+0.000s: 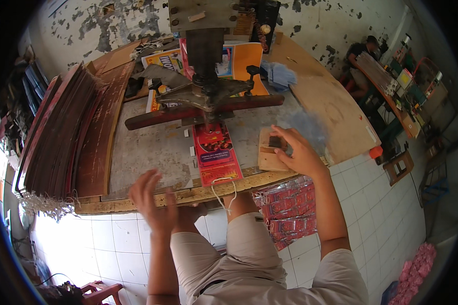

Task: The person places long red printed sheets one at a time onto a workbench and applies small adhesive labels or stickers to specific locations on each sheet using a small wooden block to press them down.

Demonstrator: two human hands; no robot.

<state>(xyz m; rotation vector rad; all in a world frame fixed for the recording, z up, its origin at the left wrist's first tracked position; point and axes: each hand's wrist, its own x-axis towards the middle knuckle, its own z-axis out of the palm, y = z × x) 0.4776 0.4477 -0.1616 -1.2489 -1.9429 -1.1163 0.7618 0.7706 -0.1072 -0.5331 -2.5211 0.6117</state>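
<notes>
A red printed paper bag lies flat at the table's near edge, its far end beneath the press's dark metal head. Its white string handle hangs over the edge. My left hand hovers left of the bag, slightly blurred, fingers apart and holding nothing. To the right of the bag sits a light wooden block with a dark square piece on top. My right hand is over the block's right side, thumb and forefinger apart around the dark piece; contact is hard to tell.
A tall stack of dark red flat sheets stands on the left. Printed sheets and a blue cloth lie behind the press. Packed red bags are below the table edge. Another person sits at a far-right bench.
</notes>
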